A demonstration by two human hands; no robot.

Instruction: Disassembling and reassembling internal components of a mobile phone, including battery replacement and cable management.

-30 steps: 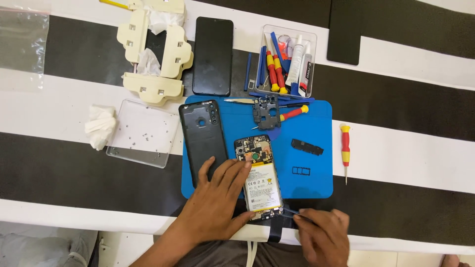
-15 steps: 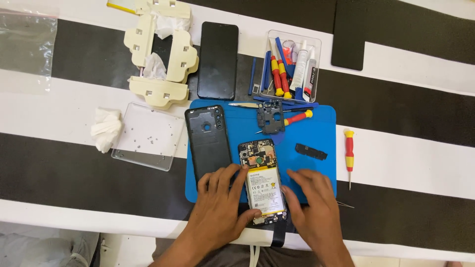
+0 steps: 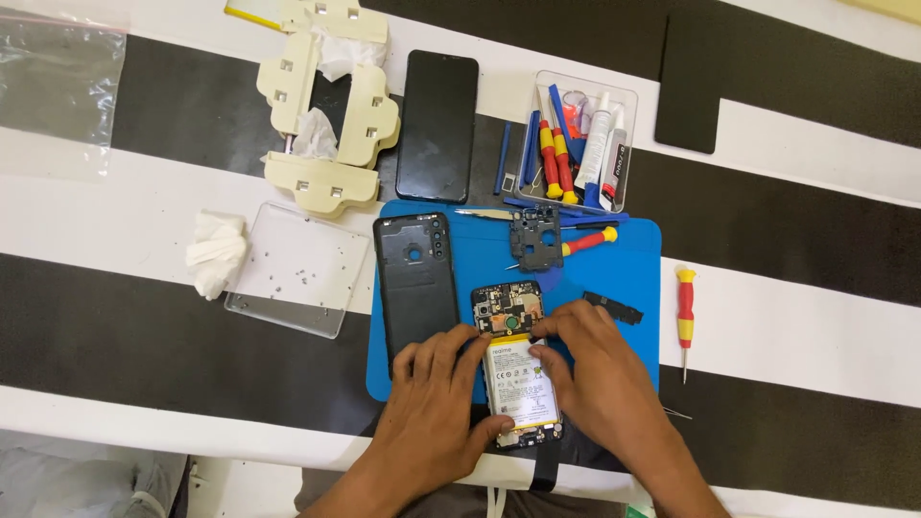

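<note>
On the striped table (image 3: 144, 317) lies a blue mat (image 3: 614, 259) bearing an opened phone (image 3: 516, 364). The left hand (image 3: 436, 417) lies flat, fingers spread, thumb touching the phone's lower edge. The right hand (image 3: 595, 374) arches over, fingertips pressing the battery's (image 3: 518, 384) top edge.

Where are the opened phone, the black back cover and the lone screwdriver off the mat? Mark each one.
opened phone (image 3: 518, 384), head view, on its white battery.
black back cover (image 3: 414, 278), head view, on its middle.
lone screwdriver (image 3: 685, 309), head view, on its red-and-yellow handle.
</note>
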